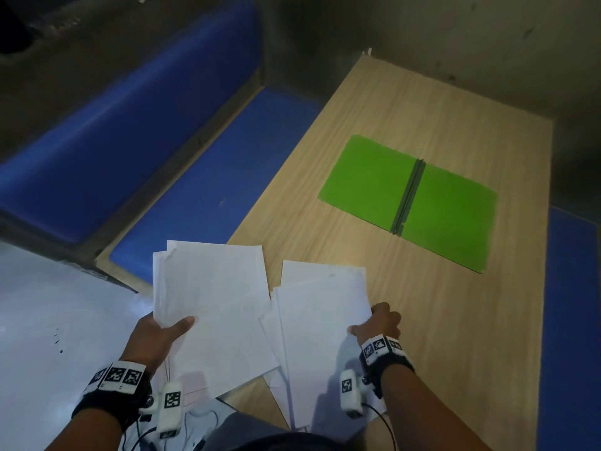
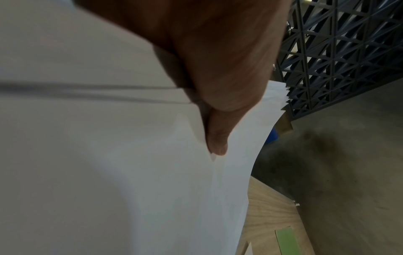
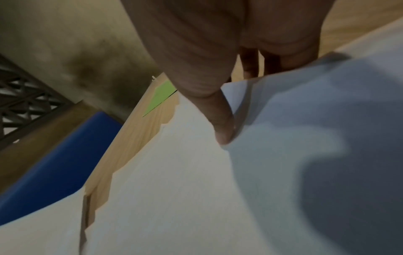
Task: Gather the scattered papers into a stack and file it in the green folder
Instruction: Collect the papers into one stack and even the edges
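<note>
Head view: left hand (image 1: 159,333) and right hand (image 1: 379,323) each pinch loose white paper sheets (image 1: 214,301); the flat open green card folder (image 1: 409,200) lies ahead, nearer the right.

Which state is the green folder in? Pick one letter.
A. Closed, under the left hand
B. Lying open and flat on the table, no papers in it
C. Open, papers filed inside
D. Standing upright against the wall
B: the green folder lies spread open on the wooden table, both halves bare.

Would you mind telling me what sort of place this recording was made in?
Probably a seating booth in a canteen or waiting area: a wooden table flanked by blue padded benches, plain concrete walls, and a dark lattice screen behind.
</note>
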